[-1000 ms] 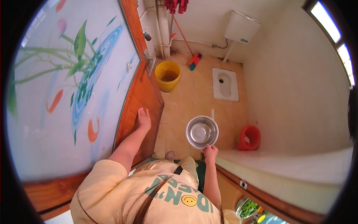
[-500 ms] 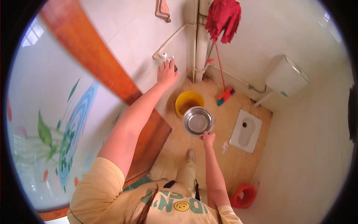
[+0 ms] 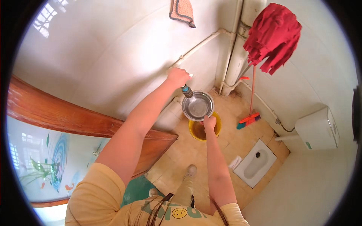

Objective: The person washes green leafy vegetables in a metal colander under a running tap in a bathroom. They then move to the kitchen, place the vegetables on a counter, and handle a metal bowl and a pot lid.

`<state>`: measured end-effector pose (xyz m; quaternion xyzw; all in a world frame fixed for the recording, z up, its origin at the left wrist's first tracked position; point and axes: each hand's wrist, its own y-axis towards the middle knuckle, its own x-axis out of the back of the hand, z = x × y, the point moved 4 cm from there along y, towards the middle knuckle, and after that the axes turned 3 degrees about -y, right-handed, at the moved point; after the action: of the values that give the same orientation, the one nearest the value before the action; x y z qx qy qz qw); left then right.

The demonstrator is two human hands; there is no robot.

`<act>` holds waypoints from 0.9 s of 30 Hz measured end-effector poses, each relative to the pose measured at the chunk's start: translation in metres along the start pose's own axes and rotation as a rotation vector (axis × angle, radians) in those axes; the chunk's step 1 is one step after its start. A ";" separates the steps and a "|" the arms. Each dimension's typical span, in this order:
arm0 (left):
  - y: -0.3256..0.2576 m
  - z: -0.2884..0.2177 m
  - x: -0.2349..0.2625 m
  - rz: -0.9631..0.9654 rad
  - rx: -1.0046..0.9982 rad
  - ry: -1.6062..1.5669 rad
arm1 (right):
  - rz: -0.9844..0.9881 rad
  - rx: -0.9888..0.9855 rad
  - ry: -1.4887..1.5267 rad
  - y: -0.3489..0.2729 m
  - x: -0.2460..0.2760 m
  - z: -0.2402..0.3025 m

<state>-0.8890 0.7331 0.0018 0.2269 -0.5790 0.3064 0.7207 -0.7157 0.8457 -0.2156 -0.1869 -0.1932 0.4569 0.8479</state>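
Observation:
My left hand [image 3: 178, 78] is closed over the top of a wall tap, with a small white part showing beside the fingers. The tap's grey and blue spout [image 3: 187, 91] points down below the hand, at the rim of a shiny metal bowl [image 3: 198, 106]. My right hand [image 3: 209, 123] grips this bowl by its near edge and keeps it roughly level. Whether water is running into it is hard to tell. Under the bowl, partly hidden by it and my right hand, stands a yellow bucket [image 3: 219, 128] with brownish contents or a brownish bottom.
A red mop head [image 3: 274, 35] hangs at the back corner beside pipes [image 3: 241, 45]. Below it a broom [image 3: 249, 120] leans on the wall. To the right are a white squat toilet [image 3: 255, 164] and a cistern [image 3: 317, 129]. A wooden-edged door [image 3: 86, 118] stands at the left.
My left hand has gone from spread fingers near the tap to closing on it. The bowl has moved in under the spout, held by my right hand. The view has shifted.

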 end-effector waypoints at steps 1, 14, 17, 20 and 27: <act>0.009 0.002 -0.002 0.046 0.046 -0.014 | 0.001 -0.001 0.013 0.010 -0.006 -0.001; 0.029 0.019 -0.025 -0.148 0.235 -0.173 | -0.049 -0.041 0.063 0.051 -0.042 -0.021; 0.028 0.019 -0.018 -0.120 0.343 -0.180 | -0.020 -0.066 0.088 0.040 -0.046 -0.021; 0.026 0.020 -0.025 -0.172 0.366 -0.204 | -0.014 -0.093 0.137 0.027 -0.043 -0.023; 0.025 0.018 -0.032 -0.176 0.368 -0.189 | -0.023 -0.037 0.122 0.020 -0.034 -0.031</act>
<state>-0.9232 0.7326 -0.0258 0.4322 -0.5560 0.3202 0.6337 -0.7312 0.8226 -0.2574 -0.2280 -0.1518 0.4312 0.8597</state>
